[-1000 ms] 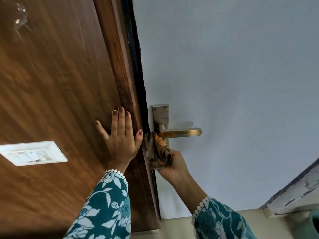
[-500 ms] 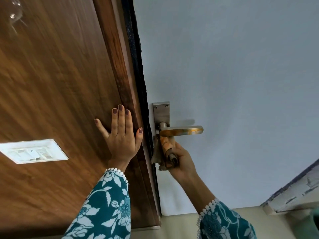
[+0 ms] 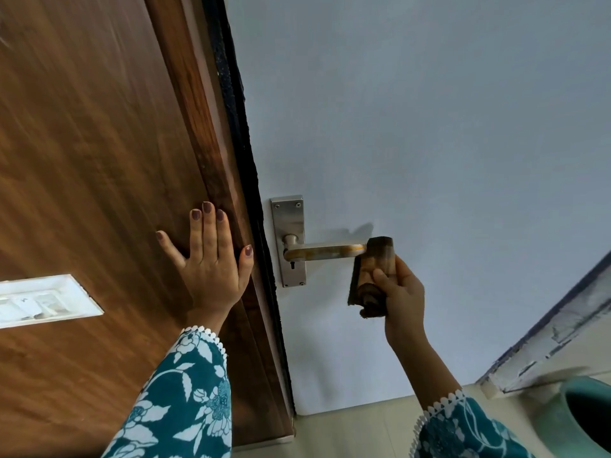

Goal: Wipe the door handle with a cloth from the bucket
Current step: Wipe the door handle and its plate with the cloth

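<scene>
The right hand (image 3: 401, 292) has moved outward along the handle (image 3: 325, 252): half a second ago it held the cloth (image 3: 372, 272) just below the handle's pivot, near the plate; now the cloth is at the handle's free tip, covering that end. The lever's length between pivot and tip is now exposed. The left hand (image 3: 211, 262) has not shifted.

Right hand: fingers curled around the bunched cloth, thumb pressed across its front, gripping it firmly. Left hand: flat on the wooden panel (image 3: 92, 166), fingers straight and slightly spread, thumb out to the side across the frame edge.

Surroundings: the door (image 3: 429, 127) is a plain pale blue-grey surface, matt and smooth. To its left runs a dark, rough-edged strip (image 3: 236, 110), then the brown wood-grain panel with a glossy finish. A white rectangular switch plate (image 3: 43, 300) is set into the panel. At lower right, a pale floor (image 3: 357, 428), a chipped white skirting (image 3: 545, 352), and the rim of a teal bucket (image 3: 575, 411) near the right sleeve (image 3: 463, 431).

Materials: the handle is a straight metal lever, brushed silver with brassy worn patches, on a tall rectangular steel backplate (image 3: 289, 223) with corner screws and a keyhole. The cloth is brown and tan, striped, rolled into a thick wad. Both sleeves are teal with a white floral print and scalloped lace cuffs.
</scene>
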The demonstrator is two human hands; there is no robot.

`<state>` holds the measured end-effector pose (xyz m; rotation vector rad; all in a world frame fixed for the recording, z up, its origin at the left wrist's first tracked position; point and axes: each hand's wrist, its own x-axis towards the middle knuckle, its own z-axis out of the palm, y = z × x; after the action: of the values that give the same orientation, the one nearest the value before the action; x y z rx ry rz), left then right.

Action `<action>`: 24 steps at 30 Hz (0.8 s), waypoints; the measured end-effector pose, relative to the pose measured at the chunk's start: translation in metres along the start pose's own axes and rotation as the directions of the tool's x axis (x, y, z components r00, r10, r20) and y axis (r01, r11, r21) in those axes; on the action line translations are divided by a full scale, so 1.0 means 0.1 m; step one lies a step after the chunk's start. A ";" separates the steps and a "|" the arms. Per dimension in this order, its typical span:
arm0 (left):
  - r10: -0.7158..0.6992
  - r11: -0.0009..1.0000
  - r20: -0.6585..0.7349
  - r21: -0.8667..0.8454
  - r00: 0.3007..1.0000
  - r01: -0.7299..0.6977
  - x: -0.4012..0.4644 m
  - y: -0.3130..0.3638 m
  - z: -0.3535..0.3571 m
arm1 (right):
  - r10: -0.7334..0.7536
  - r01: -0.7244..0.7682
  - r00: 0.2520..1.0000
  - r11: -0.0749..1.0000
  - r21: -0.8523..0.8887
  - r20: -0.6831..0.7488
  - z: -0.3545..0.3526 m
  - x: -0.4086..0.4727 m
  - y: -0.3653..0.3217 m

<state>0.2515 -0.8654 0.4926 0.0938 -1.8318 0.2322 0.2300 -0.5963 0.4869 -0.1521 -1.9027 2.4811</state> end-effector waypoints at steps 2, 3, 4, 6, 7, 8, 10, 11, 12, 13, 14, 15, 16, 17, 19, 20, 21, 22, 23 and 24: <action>-0.008 1.000 0.004 0.001 1.000 0.008 0.00 0.01 0.00 | -0.213 0.186 0.972 0.955 -0.232 -0.096 -0.03 -0.04 0.02; -0.008 1.000 0.010 0.001 1.000 0.008 -0.01 0.01 -0.01 | -0.331 0.277 0.938 0.893 -0.356 -0.101 -0.02 -0.07 0.02; -0.007 1.000 0.017 0.002 1.000 0.007 -0.01 0.02 -0.02 | -0.426 0.347 0.901 0.822 -0.451 -0.083 0.01 -0.10 0.01; -0.013 1.000 0.027 0.002 1.000 0.013 -0.01 0.03 -0.04 | -0.534 0.436 0.845 0.710 -0.553 -0.020 0.10 -0.15 0.01; -0.018 1.000 0.028 -0.001 0.999 0.018 -0.01 0.03 -0.04 | -0.555 0.453 0.832 0.685 -0.571 -0.007 0.14 -0.16 0.02; -0.021 1.000 0.028 -0.004 0.999 0.021 -0.01 0.04 -0.04 | -0.570 0.456 0.822 0.667 -0.590 -0.009 0.17 -0.16 0.03; -0.023 1.000 0.025 0.001 0.999 0.023 -0.01 0.04 -0.04 | -0.605 0.457 0.796 0.626 -0.632 -0.024 0.21 -0.12 0.07; -0.022 1.000 0.021 0.004 1.000 0.022 -0.01 0.04 -0.03 | -0.622 0.459 0.783 0.606 -0.650 -0.027 0.21 -0.08 0.10; -0.020 1.000 0.017 0.005 1.000 0.020 -0.01 0.04 -0.03 | -0.632 0.460 0.774 0.589 -0.664 -0.025 0.22 -0.07 0.13; -0.017 1.000 0.014 0.006 1.000 0.017 -0.01 0.04 -0.02 | -0.643 0.464 0.765 0.577 -0.672 -0.024 0.23 -0.05 0.15; -0.015 1.000 0.011 0.005 1.000 0.014 -0.02 0.04 -0.02 | -0.650 0.469 0.759 0.575 -0.670 -0.027 0.25 -0.03 0.17; -0.012 1.000 0.009 0.003 1.000 0.012 -0.02 0.04 -0.02 | -0.654 0.472 0.756 0.583 -0.662 -0.036 0.27 -0.03 0.18; -0.010 1.000 0.006 0.002 1.000 0.010 -0.02 0.04 -0.01 | -0.651 0.470 0.758 0.596 -0.651 -0.048 0.30 -0.02 0.20; -0.009 1.000 0.003 0.001 1.000 0.009 -0.02 0.04 -0.01 | -0.650 0.469 0.757 0.604 -0.644 -0.059 0.31 -0.01 0.22; -0.003 1.000 -0.005 0.005 1.000 0.004 -0.02 0.04 0.00 | -0.652 0.461 0.753 0.617 -0.638 -0.086 0.35 0.01 0.27; -0.001 1.000 -0.007 0.009 1.000 0.001 -0.03 0.04 0.00 | -0.653 0.457 0.750 0.624 -0.634 -0.102 0.38 0.02 0.29; 0.001 1.000 -0.008 0.013 1.000 0.000 -0.03 0.04 0.01 | -0.656 0.456 0.746 0.630 -0.628 -0.116 0.42 0.02 0.31; 0.000 1.000 -0.010 0.017 1.000 0.000 -0.03 0.03 0.02 | -0.659 0.458 0.742 0.635 -0.622 -0.125 0.45 0.01 0.32; -0.001 1.000 -0.011 0.019 1.000 0.001 -0.03 0.03 0.02 | -0.662 0.461 0.738 0.636 -0.618 -0.132 0.48 0.00 0.32; -0.002 1.000 -0.013 0.019 1.000 0.002 -0.03 0.03 0.02 | -0.666 0.461 0.733 0.636 -0.619 -0.138 0.50 -0.01 0.33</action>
<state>0.2499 -0.8628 0.4885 0.1072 -1.8163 0.2486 0.2280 -0.6528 0.4682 0.0155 -2.0147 1.3425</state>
